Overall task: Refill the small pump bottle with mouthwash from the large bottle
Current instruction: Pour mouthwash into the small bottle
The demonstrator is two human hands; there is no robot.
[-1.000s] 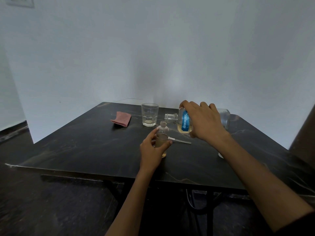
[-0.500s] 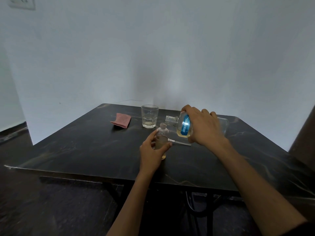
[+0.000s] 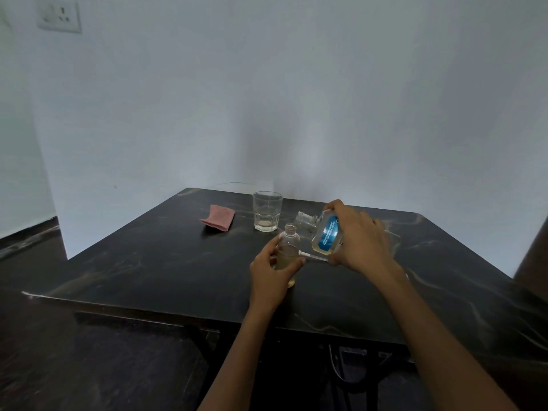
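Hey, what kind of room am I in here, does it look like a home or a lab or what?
Probably a plain room in a home, though that is a guess. A dark marble-patterned table stands in a bare white-walled corner, a wall socket sits high on the left, and a drinking glass and folded pink cloth lie out.
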